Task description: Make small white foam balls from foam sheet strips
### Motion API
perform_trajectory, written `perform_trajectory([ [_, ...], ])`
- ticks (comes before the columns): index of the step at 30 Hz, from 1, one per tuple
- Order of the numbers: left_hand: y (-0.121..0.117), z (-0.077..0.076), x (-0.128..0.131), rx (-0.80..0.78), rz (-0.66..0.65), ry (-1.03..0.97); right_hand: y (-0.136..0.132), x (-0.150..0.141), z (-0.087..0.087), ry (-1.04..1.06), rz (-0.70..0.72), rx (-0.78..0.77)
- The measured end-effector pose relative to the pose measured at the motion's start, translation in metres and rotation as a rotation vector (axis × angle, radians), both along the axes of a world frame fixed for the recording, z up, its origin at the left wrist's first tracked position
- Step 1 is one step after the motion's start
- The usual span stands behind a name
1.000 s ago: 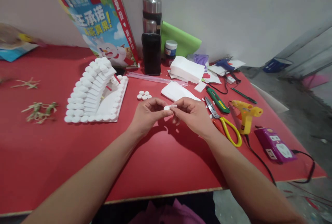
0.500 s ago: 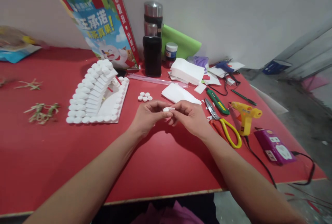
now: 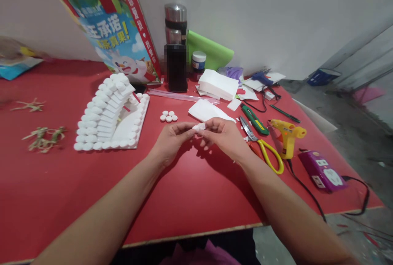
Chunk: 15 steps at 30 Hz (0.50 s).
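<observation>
Between the fingertips of both hands is a small white piece of paper (image 3: 199,127), crumpled or folded into a little wad. My left hand (image 3: 170,139) pinches its left end, while my right hand (image 3: 224,137) grips the right end with thumb and forefinger. Just beyond my left hand lie several small round white pieces (image 3: 168,116) in a cluster. White sheets of paper (image 3: 208,111) lie right behind the hands. Farther left stands a white model (image 3: 107,113) with a curved stair, its edges lined with rounded white pieces.
Right of my hands lie scissors (image 3: 266,154), a green cutter (image 3: 254,119), a yellow glue gun (image 3: 286,136) and a purple power box (image 3: 322,171) with cords. A phone (image 3: 177,68), steel flask (image 3: 175,17) and printed bag (image 3: 119,31) stand behind. Straw figures (image 3: 46,139) lie far left.
The white paper piece looks more crumpled now, where a rounded end and a thin strip showed before. The hands stay nearly in place; the view has shifted slightly.
</observation>
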<state>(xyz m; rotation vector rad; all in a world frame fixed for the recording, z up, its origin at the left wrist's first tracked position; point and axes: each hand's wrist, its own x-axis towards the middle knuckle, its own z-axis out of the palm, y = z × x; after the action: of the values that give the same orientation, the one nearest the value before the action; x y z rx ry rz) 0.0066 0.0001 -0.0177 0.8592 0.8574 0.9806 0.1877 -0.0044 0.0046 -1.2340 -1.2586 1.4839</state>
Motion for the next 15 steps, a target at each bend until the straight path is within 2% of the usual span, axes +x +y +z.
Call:
perform_trajectory([
  [3,0.0016,0.0006,-0.0013,-0.050,0.030,-0.001,0.0015,0.0021,0.0020,0.007,-0.015,-0.013],
  [7,0.0018,0.0015,-0.0018,-0.072,0.007,-0.008,0.0024,0.0030,0.0010,-0.028,-0.025,-0.017],
  [13,-0.0008,-0.0004,0.0005,-0.085,-0.022,-0.018,0.0004,-0.0002,-0.0032,-0.107,-0.014,0.070],
  [15,-0.0013,-0.0007,0.0009,-0.080,-0.019,-0.027,0.0008,-0.0014,-0.0041,-0.096,-0.028,0.056],
])
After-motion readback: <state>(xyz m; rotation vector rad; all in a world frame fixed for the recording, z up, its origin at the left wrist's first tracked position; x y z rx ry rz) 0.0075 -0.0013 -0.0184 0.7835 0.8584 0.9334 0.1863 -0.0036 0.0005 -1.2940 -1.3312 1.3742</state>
